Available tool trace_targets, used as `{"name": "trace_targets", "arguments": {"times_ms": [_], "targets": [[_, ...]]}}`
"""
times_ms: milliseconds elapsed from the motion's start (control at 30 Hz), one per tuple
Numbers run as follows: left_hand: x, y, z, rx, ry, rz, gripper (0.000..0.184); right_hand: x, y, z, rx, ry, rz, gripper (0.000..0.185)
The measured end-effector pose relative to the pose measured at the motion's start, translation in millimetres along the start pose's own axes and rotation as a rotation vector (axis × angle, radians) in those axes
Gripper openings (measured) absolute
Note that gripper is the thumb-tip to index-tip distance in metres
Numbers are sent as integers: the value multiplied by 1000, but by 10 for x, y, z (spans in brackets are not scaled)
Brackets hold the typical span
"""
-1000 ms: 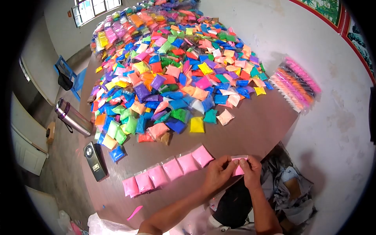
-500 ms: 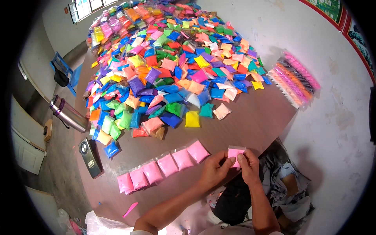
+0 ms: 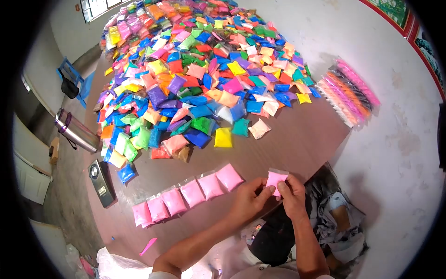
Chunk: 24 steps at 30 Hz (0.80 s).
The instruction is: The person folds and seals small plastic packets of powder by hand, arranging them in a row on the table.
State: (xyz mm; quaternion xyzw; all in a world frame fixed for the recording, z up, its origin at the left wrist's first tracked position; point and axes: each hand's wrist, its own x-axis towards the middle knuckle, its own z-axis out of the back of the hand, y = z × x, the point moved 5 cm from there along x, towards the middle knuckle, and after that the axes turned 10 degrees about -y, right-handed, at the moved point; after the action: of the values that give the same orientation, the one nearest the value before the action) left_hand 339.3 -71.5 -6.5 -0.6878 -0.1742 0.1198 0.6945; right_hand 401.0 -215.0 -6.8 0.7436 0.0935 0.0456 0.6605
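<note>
Between both hands is a small pink packet (image 3: 277,179) with a clear top edge, held above the table's front edge. My left hand (image 3: 251,197) pinches its left side, thumb across the front. From the right, my right hand (image 3: 292,199) grips the other side, thumb also on the front. Left of my hands, a row of several pink packets (image 3: 191,192) lies side by side on the brown table (image 3: 278,144). A pink plastic knife-like tool (image 3: 148,246) rests near the front edge.
A big heap of colourful packets (image 3: 200,88) covers the table's far part. At the left stand a steel flask (image 3: 76,130) and a dark phone-like device (image 3: 101,183). Bundled pink and orange packs (image 3: 348,93) lean by the right wall. Crumpled grey material (image 3: 341,223) lies below right.
The view has shifted slightly, so the table's things sit a little further left. Both hands still hold the pink packet, which is tilted a bit differently.
</note>
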Motion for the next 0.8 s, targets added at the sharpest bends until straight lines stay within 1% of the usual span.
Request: {"name": "trace_targets", "arguments": {"times_ms": [67, 167, 200, 300, 400, 500, 633, 700, 733, 800], "targets": [[2, -55, -1, -25, 47, 131, 25, 24, -68, 41, 37, -6, -20, 15], [8, -333, 30, -8, 115, 191, 25, 32, -104, 72, 118, -42, -60, 15], [-5, -285, -2, -22, 126, 196, 25, 39, -115, 80, 177, -61, -75, 15], [8, -63, -42, -179, 55, 137, 27, 37, -105, 62, 103, -48, -59, 15], [3, 42, -9, -108, 44, 106, 25, 32, -112, 42, 92, -27, -62, 15], [12, -57, -1, -71, 40, 56, 24, 34, -137, 66, 66, -6, -44, 17], [12, -55, -42, -93, 62, 123, 22, 32, -128, 68, 159, 8, -11, 17], [16, -46, -66, -233, 46, 162, 21, 24, -122, 67, 177, 18, -13, 17], [14, -37, -62, -233, 46, 163, 21, 19, -124, 69, 139, 39, -13, 18], [3, -6, -29, -139, 39, 146, 19, 23, -198, 111, 99, 59, -14, 18]]}}
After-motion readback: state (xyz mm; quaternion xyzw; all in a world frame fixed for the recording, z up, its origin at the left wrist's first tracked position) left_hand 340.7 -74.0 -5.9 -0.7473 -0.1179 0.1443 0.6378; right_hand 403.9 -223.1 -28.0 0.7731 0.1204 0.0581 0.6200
